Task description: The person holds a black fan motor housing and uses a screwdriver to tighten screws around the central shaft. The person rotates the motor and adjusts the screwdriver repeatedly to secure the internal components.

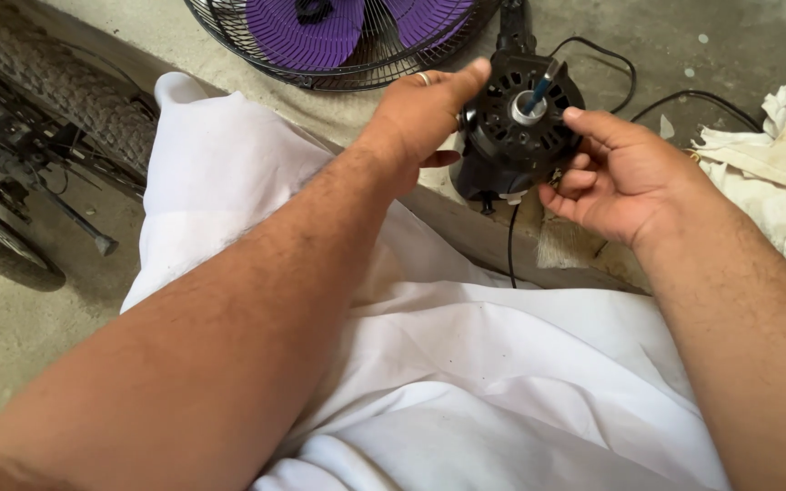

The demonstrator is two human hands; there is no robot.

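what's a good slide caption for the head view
Both hands hold a black fan motor near a purple-bladed fan.

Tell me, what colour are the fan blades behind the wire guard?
Purple, seen in the head view: fan blades.

One black fan motor (pixel 518 127), one caged purple fan (pixel 347 36), perhaps two tyres (pixel 56 86), one rag heap (pixel 775 155).

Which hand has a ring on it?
The left hand wears the ring on a finger. The right hand, on the other side of the black fan motor, has bare fingers.
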